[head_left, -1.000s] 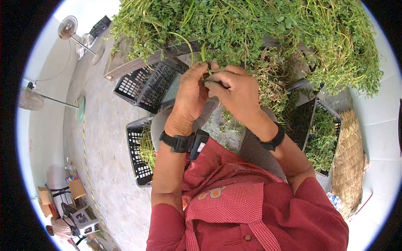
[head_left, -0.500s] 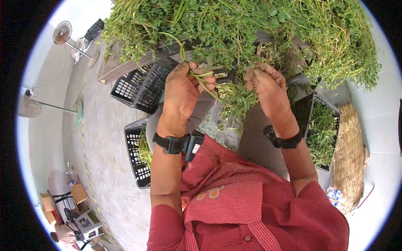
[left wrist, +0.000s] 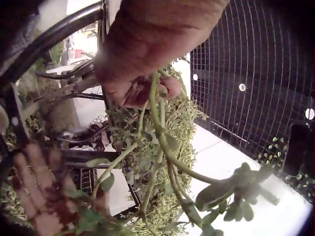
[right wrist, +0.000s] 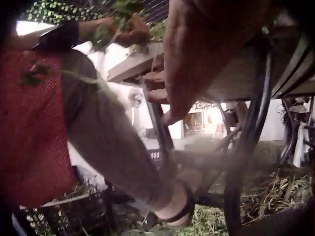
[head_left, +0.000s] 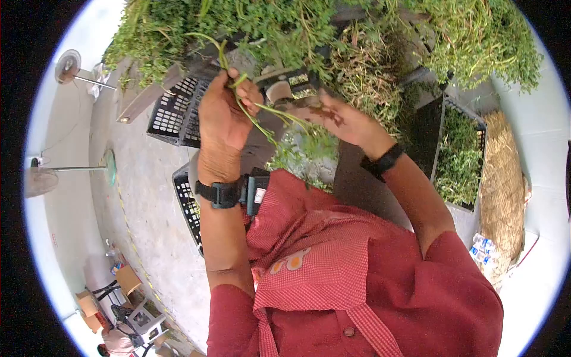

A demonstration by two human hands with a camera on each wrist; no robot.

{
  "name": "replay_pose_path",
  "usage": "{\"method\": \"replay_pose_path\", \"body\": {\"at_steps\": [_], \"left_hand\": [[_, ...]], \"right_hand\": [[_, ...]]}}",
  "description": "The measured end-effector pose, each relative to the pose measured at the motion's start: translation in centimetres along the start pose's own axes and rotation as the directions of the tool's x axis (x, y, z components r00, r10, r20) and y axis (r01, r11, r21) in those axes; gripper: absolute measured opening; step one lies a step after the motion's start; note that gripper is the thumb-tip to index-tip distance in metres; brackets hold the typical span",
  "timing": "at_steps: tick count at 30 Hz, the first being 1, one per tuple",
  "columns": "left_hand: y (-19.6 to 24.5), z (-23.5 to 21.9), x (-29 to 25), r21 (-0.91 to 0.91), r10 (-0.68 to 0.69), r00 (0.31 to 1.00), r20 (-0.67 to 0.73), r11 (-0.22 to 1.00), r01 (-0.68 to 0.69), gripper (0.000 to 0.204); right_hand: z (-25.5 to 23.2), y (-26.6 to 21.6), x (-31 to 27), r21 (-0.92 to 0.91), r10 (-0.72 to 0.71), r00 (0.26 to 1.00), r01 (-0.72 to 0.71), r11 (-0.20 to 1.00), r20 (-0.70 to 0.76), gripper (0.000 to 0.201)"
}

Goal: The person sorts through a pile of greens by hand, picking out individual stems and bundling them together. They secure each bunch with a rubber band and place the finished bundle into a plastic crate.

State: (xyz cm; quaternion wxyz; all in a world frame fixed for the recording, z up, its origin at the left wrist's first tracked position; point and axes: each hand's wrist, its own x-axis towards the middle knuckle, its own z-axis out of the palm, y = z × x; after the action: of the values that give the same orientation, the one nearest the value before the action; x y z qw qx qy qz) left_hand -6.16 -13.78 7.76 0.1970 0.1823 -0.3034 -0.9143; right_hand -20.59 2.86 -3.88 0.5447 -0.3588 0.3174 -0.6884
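My left hand pinches a few long green leafy stems between thumb and fingers. In the head view, their lower ends trail right toward my other hand. The left wrist view shows the stems forking below the fingers, with small rounded leaves toward the ends. My right hand is spread beside the stems, palm up, holding nothing; its fingers look straight and dirt-stained. In the right wrist view the left hand is behind it, with blurred stems hanging down.
Heaped greens cover the table in front. Below it lie dry, brownish stems. Black plastic crates stand at the left, and another crate with greens at the right. A straw roll leans by the wall; fans stand far left.
The hands were together on a stem, then drew apart. Now the right hand has come back leftward with its fingers straightened, while the left keeps hold of the stems. The head view has shifted.
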Motion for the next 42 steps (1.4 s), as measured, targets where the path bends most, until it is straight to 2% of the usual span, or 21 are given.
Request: {"method": "replay_pose_path", "body": {"at_steps": [1, 3, 5, 6, 7, 16, 19, 21, 23, 24, 25, 27, 28, 31, 32, 35, 36, 37, 39, 40, 42], "left_hand": [[-0.1, 0.2, -0.1, 0.009, 0.017, 1.0, 0.001, 1.0, -0.017, 0.022], [-0.2, 0.5, -0.3, -0.017, -0.012, 1.0, -0.022, 1.0, 0.012, 0.023], [-0.3, 0.6, -0.2, 0.019, 0.082, 0.996, -0.03, 0.996, -0.081, 0.024], [-0.2, 0.5, -0.2, -0.005, 0.066, 0.998, -0.014, 0.998, -0.066, 0.025], [-0.1, 0.3, -0.1, -0.008, 0.063, 0.998, -0.02, 0.998, -0.064, 0.025], [-0.1, -0.6, 0.0, 0.086, 0.123, 0.991, 0.047, 0.988, -0.127, 0.022], [-0.4, 0.2, -0.2, 0.118, 0.148, 0.989, 0.012, 0.982, -0.148, 0.023], [-0.9, 1.1, -1.0, 0.13, 0.071, 0.996, -0.049, 0.989, -0.064, 0.021], [-1.9, 1.4, -1.5, 0.165, 0.101, 0.993, -0.063, 0.982, -0.089, 0.022], [-2.3, 0.8, -1.6, 0.164, 0.072, 0.997, -0.011, 0.984, -0.069, 0.021], [-2.9, 0.6, -1.8, 0.166, 0.04, 0.998, 0.039, 0.985, -0.046, 0.021], [-3.8, 0.6, -1.7, 0.206, 0.083, 0.995, -0.049, 0.976, -0.071, 0.022], [-4.1, 0.8, -1.8, 0.258, 0.13, 0.986, -0.103, 0.961, -0.1, 0.023], [-5.6, 1.6, -2.7, 0.3, 0.158, 0.982, -0.103, 0.946, -0.121, 0.021], [-6.1, 1.8, -3.0, 0.289, 0.134, 0.989, -0.056, 0.951, -0.113, 0.018], [-5.4, 1.2, -3.5, 0.179, 0.173, 0.984, -0.046, 0.97, -0.162, 0.018], [-5.0, 0.9, -3.8, 0.161, 0.193, 0.981, -0.028, 0.969, -0.186, 0.018], [-4.5, 0.6, -4.0, 0.16, 0.199, 0.98, -0.021, 0.968, -0.193, 0.018], [-3.9, 0.8, -5.0, 0.209, 0.276, 0.959, -0.061, 0.943, -0.258, 0.02], [-4.4, 1.2, -5.7, 0.286, 0.314, 0.947, -0.061, 0.915, -0.285, 0.021], [-6.5, 2.7, -6.9, 0.43, 0.298, 0.952, -0.071, 0.87, -0.24, 0.021]], "right_hand": [[-0.1, 1.6, -0.7, 0.011, 0.008, 1.0, -0.008, 1.0, -0.015, 0.032], [0.4, 4.1, -1.8, -0.599, -0.056, 0.998, 0.06, 0.798, 0.026, 0.027], [3.4, 2.5, -2.0, -0.554, -0.063, 0.997, 0.076, 0.829, 0.043, 0.033], [3.5, 2.9, -2.1, -0.13, 0.206, 0.974, -0.193, 0.973, 0.094, 0.032], [3.5, 3.1, -2.3, 0.29, 0.408, 0.877, -0.471, 0.833, 0.252, 0.034], [2.8, -0.4, -5.7, 0.247, 0.468, 0.884, -0.453, 0.857, -0.004, 0.065], [1.4, -0.3, -5.6, 0.397, 0.274, 0.961, -0.264, 0.879, 0.033, 0.068], [1.4, -1.0, -5.6, 0.436, 0.195, 0.98, -0.194, 0.879, 0.044, 0.073], [1.8, -2.3, -5.8, 0.449, -0.003, 0.999, 0.018, 0.893, -0.034, 0.081], [1.3, -2.6, -5.8, 0.487, -0.138, 0.984, 0.067, 0.871, 0.112, 0.065], [1.9, -3.4, -6.1, 0.477, -0.144, 0.984, 0.076, 0.875, 0.109, 0.065], [3.5, -5.0, -7.0, 0.441, -0.084, 0.991, 0.12, 0.889, -0.1, 0.065], [4.6, -6.0, -7.1, 0.446, 0.04, 0.961, 0.09, 0.89, -0.274, 0.052], [3.9, -5.3, -7.7, 0.565, 0.062, 0.983, 0.048, 0.824, -0.174, 0.039], [4.1, -5.2, -8.0, 0.383, 0.169, 0.904, -0.007, 0.924, -0.392, 0.039], [3.5, -5.0, -8.6, 0.398, 0.049, 0.933, 0.104, 0.912, -0.357, 0.041], [4.8, -6.0, -8.3, 0.373, 0.077, 0.816, 0.176, 0.911, -0.573, 0.042], [4.6, -6.3, -8.7, 0.366, 0.068, 0.819, 0.179, 0.913, -0.57, 0.042], [3.7, -6.3, -9.5, 0.027, 0.028, 0.783, -0.014, 1.0, -0.621, 0.046], [3.7, -5.9, -9.6, -0.028, 0.014, 0.779, -0.04, 0.999, -0.627, 0.029], [4.4, -5.6, -9.5, -0.114, 0.028, 0.777, -0.127, 0.985, -0.63, 0.023]]}}
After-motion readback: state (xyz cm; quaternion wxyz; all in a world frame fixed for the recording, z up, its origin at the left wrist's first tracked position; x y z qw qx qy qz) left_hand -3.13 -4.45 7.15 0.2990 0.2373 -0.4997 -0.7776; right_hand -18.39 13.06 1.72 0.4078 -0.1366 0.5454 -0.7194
